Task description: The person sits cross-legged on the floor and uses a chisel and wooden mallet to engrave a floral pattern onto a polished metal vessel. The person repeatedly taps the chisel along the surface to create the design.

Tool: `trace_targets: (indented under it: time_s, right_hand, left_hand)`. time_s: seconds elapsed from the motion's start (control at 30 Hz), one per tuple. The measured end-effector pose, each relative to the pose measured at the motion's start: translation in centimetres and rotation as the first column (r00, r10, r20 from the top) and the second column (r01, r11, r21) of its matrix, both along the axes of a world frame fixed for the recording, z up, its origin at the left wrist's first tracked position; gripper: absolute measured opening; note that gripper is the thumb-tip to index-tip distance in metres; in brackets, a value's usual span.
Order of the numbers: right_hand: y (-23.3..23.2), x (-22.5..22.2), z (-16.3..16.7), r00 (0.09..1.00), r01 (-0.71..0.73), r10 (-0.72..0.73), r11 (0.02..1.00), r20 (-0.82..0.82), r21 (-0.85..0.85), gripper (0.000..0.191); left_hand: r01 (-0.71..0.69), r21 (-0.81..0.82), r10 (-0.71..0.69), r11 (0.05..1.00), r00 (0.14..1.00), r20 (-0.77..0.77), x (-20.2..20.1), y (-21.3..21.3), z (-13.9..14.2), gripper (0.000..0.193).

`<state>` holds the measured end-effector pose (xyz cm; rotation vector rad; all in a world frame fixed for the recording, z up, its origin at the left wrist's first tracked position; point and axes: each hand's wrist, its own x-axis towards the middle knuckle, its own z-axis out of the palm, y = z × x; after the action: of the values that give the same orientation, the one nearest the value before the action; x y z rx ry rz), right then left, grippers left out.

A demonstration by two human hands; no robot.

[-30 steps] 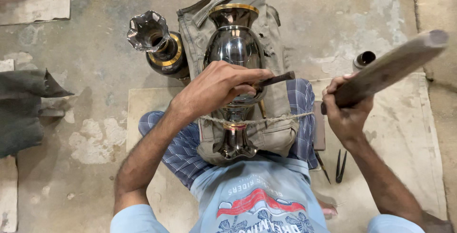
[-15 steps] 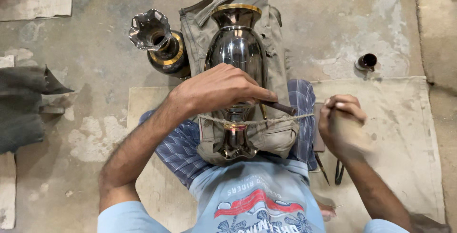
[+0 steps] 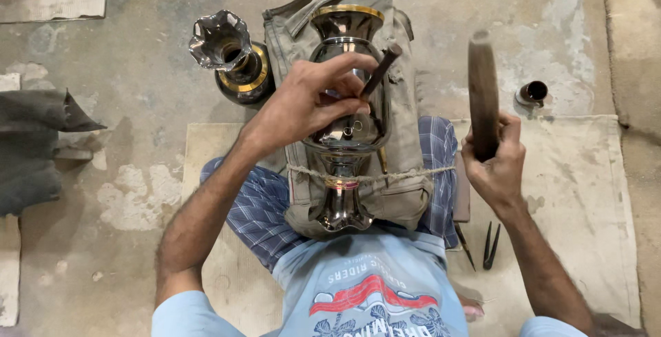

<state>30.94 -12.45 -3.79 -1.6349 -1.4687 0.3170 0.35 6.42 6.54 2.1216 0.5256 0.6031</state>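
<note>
Right hand (image 3: 497, 161) has raised mallet (image 3: 483, 92) upright, was low half a second ago | vase (image 3: 346, 113) lies roped on cloth pad across lap, 12 o'clock | left hand (image 3: 310, 99) pinches chisel (image 3: 382, 70) against vase belly | advice: keep chisel steady, strike squarely | second vase (image 3: 231, 55) on floor, 11 o'clock.

Light-blue printed T-shirt (image 3: 375, 289), blue checked wrap (image 3: 258, 203)
</note>
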Motion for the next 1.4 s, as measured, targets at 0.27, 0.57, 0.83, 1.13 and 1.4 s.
trace_targets:
  time_s: [0.27, 0.57, 0.83, 1.13, 1.4]
  right_hand:
    - [1.3, -0.7, 3.6, 0.942, -0.131, 0.162, 0.984, 0.294, -0.124, 0.073]
    - [0.9, 1.1, 1.8, 0.985, -0.037, 0.023, 0.996, 0.173, 0.078, 0.059]
    - [0.5, 2.8, 1.2, 0.886, -0.06, -0.065, 0.966, 0.46, 0.251, 0.068]
    - [2.2, 3.2, 2.1, 0.988, -0.14, 0.126, 0.974, 0.088, 0.179, 0.047]
    - [4.1, 4.6, 4.6, 0.95, -0.174, 0.16, 0.984, 0.268, 0.028, 0.054]
  left_hand:
    - [0.11, 0.024, -0.108, 0.994, 0.993, -0.054, 1.3, 1.2, -0.1, 0.052]
    - [0.237, 0.115, -0.227, 0.965, 0.97, -0.092, 1.8, 1.6, 0.2, 0.052]
    - [0.251, 0.151, -0.242, 0.956, 0.967, -0.075, 1.8, 1.5, -0.2, 0.048]
    - [0.1, 0.159, -0.074, 0.982, 0.984, -0.162, 1.6, -0.3, 0.6, 0.049]
    - [-0.074, 0.054, 0.078, 0.996, 0.995, -0.068, 0.8, -1.5, 0.6, 0.051]
